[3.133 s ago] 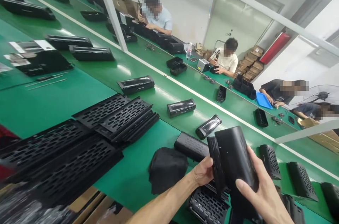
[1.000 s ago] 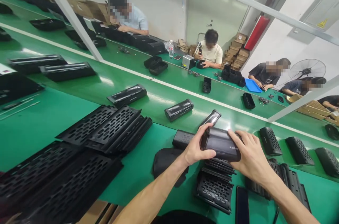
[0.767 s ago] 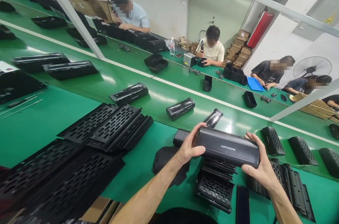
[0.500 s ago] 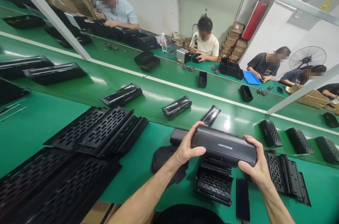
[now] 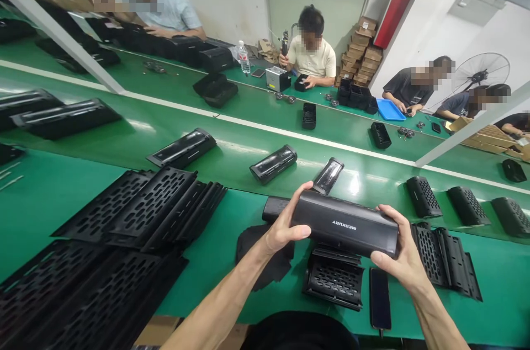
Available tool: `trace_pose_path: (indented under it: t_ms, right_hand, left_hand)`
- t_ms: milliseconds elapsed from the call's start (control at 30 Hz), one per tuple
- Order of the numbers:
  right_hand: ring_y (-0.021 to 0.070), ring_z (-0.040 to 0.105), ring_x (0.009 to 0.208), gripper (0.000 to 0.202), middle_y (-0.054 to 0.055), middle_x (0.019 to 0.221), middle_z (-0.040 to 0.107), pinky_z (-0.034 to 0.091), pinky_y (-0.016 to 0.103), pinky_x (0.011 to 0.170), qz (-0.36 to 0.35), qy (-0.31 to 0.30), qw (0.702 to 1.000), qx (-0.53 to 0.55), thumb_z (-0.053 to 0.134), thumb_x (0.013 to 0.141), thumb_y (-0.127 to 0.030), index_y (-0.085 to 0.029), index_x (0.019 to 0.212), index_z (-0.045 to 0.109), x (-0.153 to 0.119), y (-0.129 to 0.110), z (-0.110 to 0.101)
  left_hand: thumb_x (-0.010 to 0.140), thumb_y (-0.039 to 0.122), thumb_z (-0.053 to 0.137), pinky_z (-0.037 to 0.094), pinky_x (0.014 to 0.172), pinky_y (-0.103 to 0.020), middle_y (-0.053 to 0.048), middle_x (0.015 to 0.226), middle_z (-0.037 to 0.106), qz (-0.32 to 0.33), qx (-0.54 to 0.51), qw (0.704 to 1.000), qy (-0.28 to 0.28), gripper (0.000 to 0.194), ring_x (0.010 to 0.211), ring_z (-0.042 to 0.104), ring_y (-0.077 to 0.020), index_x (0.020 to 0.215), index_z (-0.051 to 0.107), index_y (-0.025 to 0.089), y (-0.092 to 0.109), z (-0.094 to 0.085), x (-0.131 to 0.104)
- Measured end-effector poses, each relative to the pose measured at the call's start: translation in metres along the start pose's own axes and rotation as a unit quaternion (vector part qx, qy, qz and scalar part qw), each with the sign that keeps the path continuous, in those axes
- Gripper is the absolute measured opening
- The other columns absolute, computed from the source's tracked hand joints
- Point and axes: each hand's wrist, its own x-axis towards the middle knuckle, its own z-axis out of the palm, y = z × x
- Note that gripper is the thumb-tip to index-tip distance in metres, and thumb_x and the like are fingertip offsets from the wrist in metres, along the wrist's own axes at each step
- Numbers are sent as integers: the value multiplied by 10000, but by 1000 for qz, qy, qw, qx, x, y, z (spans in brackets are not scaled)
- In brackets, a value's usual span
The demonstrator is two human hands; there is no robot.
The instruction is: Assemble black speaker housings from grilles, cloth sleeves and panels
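A long black casing (image 5: pixel 344 225) marked MERKURY is held up above the green table, its lettering upside down. My left hand (image 5: pixel 285 228) grips its left end, thumb on the near face. Around the right end, my right hand (image 5: pixel 399 250) has its fingers on top and thumb below. Beneath the casing lie perforated black panels (image 5: pixel 333 279). A dark cloth-like item (image 5: pixel 263 256) rests near my left forearm, and another black casing (image 5: pixel 273 208) sits partly behind my left hand. The phone (image 5: pixel 380 300) lies below my right hand.
Stacks of perforated panels (image 5: pixel 153 201) cover the left; more panels (image 5: pixel 445 261) lie right. Black casings (image 5: pixel 273 164) are spaced along the green conveyor (image 5: pixel 232 143). Across it, several people sit working, among them a person in a pale yellow shirt (image 5: pixel 321 57). White slanted posts (image 5: pixel 66 35) stand between.
The casing has shifted slightly left in both hands. The camera view has moved a little. Across the conveyor, the person in pale yellow has moved the hand with the tool sideways, away from the part.
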Motion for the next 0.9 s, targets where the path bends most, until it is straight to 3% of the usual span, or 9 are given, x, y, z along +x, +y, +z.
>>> trace_pose_path:
  t_ms: [167,333,500,600,667,767,900]
  right_hand:
    - [333,550,1321,651,96,1445,527,489,449,1044,-24,19,999,25,838,739,-565,-306,1264,553,2,12,12]
    - [339,556,1308,679,113,1454,526,491,437,1034,1,16,999,41,838,734,-561,-280,1284,557,0,20,15]
    - [334,556,1270,682,93,1384,590,463,423,1048,20,37,997,60,825,742,-570,-279,1307,577,3,39,18]
    - [306,607,1159,734,82,1337,617,496,405,993,111,2,990,92,802,760,-597,-294,1376,542,7,50,18]
    - [306,597,1208,758,85,1414,580,487,412,1025,158,-16,981,108,766,792,-621,-310,1432,502,7,52,17]
    - [324,559,1298,898,92,1524,500,457,429,1081,153,-27,984,88,801,761,-613,-326,1519,415,4,50,15]
    - [311,617,1183,846,92,1373,598,504,395,997,128,-13,991,45,851,728,-547,-297,1450,487,1,55,17]
  left_hand:
    - [726,495,820,319,1198,-478,-102,1559,458,9,47,999,25,962,1394,444,-384,1557,402,253,5,-3,-3]
    - [737,494,808,450,1026,-422,-95,1255,644,-4,92,995,27,861,1126,593,-320,1475,468,211,8,0,-6]
    - [714,556,794,455,1025,-413,-107,1314,624,-16,127,985,111,836,1153,590,-339,1412,529,181,-8,2,-3]
    - [761,563,773,423,1100,-436,-116,1370,626,-84,116,986,84,862,1271,563,-365,1476,479,181,-14,-3,-3]
    - [754,537,801,403,1137,-445,-123,1441,594,-116,117,985,52,911,1353,516,-380,1516,442,190,-15,-7,-5]
    - [705,532,841,403,1144,-466,-131,1422,611,-107,97,987,69,965,1352,519,-400,1512,446,180,-22,-10,-8]
    - [675,572,840,422,1125,-473,-120,1302,681,-96,67,987,111,893,1256,590,-390,1414,545,166,-37,-6,4]
